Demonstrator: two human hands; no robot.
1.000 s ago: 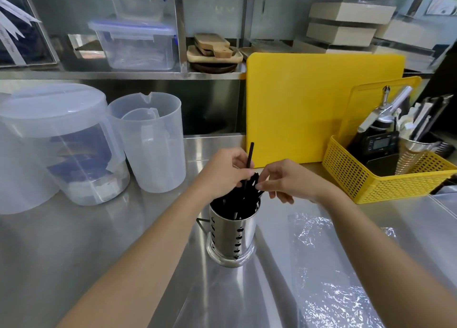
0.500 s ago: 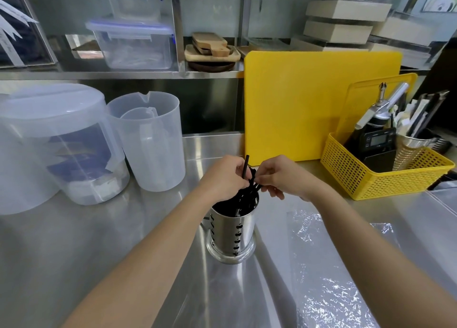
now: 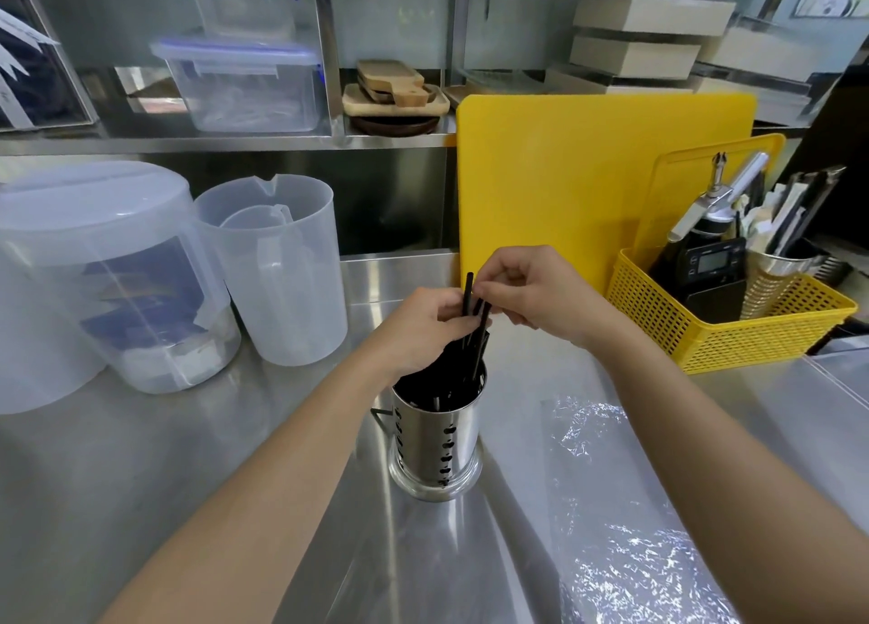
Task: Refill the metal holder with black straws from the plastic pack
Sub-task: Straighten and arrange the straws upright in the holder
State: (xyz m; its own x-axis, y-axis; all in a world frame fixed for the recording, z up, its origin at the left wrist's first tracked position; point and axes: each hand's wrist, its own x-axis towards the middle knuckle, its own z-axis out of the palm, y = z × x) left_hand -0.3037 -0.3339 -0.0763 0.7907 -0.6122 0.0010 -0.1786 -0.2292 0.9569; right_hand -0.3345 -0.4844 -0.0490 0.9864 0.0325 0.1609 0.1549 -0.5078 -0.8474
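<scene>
A perforated metal holder [image 3: 435, 445] stands upright on the steel counter, packed with black straws [image 3: 476, 341] that lean to the right. My left hand [image 3: 418, 329] reaches into the holder's mouth from the left and grips the bunch of straws. My right hand [image 3: 531, 289] is just above and to the right, pinching the tops of a few raised straws. One straw tip pokes up between the two hands. The clear plastic pack [image 3: 625, 506] lies flat and crinkled on the counter to the right of the holder.
A yellow cutting board [image 3: 588, 177] leans at the back. A yellow basket [image 3: 714, 332] with tools sits at the right. Two translucent plastic jugs [image 3: 277, 266] and a lidded container [image 3: 103, 271] stand at the left. A shelf behind holds boxes and wooden boards.
Both hands have risen slightly above the holder. My right hand has lifted and now pinches the straw tops higher up; the straws stand taller out of the holder.
</scene>
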